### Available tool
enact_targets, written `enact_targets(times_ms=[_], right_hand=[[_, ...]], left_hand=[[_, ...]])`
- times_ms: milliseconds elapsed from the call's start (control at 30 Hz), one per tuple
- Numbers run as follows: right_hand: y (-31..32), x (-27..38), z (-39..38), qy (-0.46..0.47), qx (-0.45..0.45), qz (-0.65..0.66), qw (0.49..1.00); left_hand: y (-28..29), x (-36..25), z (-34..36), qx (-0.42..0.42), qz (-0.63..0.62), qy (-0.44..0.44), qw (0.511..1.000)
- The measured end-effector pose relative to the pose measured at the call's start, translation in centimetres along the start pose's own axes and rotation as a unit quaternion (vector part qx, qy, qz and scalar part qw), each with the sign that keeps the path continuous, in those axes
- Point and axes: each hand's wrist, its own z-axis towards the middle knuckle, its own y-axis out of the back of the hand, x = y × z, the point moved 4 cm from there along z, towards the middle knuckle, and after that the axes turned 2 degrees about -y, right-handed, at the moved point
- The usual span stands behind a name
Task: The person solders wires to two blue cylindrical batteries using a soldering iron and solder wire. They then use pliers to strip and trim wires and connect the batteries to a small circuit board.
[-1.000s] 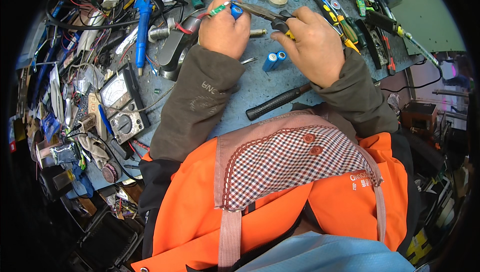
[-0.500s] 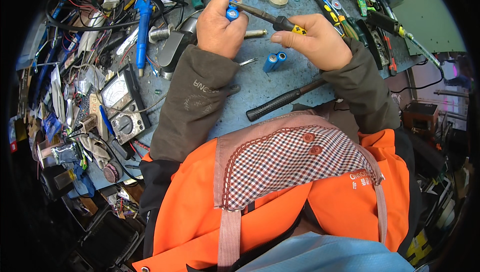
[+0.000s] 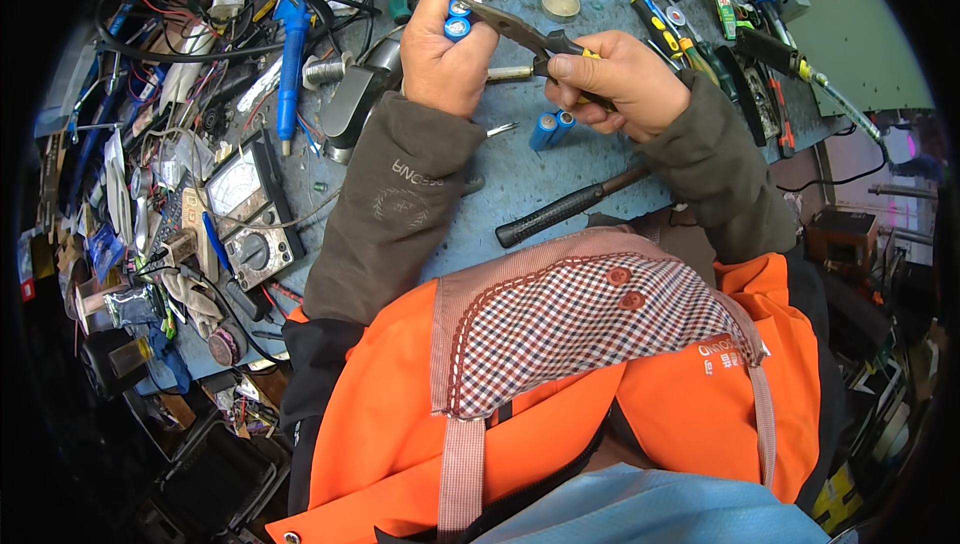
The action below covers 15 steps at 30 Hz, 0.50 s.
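My left hand [image 3: 445, 69] is closed round two blue cylindrical cells [image 3: 457, 26], with their round ends showing at the top. My right hand [image 3: 640, 84] grips dark pliers [image 3: 520, 29] with yellow on the handles, their long jaws reaching left to the upper end of those cells; whether the tips touch metal there is too small to tell. Below my right hand, two more blue cells [image 3: 545, 129] stand together on the blue bench [image 3: 420, 262]. A metal barrel [image 3: 510, 74] lies behind my hands. A black-handled hammer [image 3: 535, 219] lies nearer my body.
An analog multimeter [image 3: 255, 244], a blue desoldering pump [image 3: 290, 54], a grey device [image 3: 355, 104] and tangled cables crowd the left. A round tin [image 3: 560, 6] sits at the back. Screwdrivers [image 3: 660, 29] and other tools line the right side.
The green piece with red wires at my left hand no longer shows there. My right hand has curled further round the pliers, whose handles now tilt down more steeply toward me.
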Motion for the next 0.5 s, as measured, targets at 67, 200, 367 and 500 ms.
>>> enact_targets(times_ms=[67,200,367,500], right_hand=[[-0.1,0.1,0.2,-0.002,0.008,0.015,1.000],[-0.1,0.4,0.7,0.004,0.028,0.048,0.998],[1.5,2.6,0.1,0.068,0.008,0.108,0.992],[3.3,2.7,-1.2,0.069,-0.009,0.047,0.996]], left_hand=[[-0.1,-0.1,-0.1,-0.012,-0.056,0.025,0.998],[-0.4,0.1,-0.1,-0.038,-0.156,0.104,0.982],[0.5,2.0,-0.1,0.009,-0.020,0.158,0.987],[-0.3,1.2,0.4,0.094,0.253,0.070,0.960]])
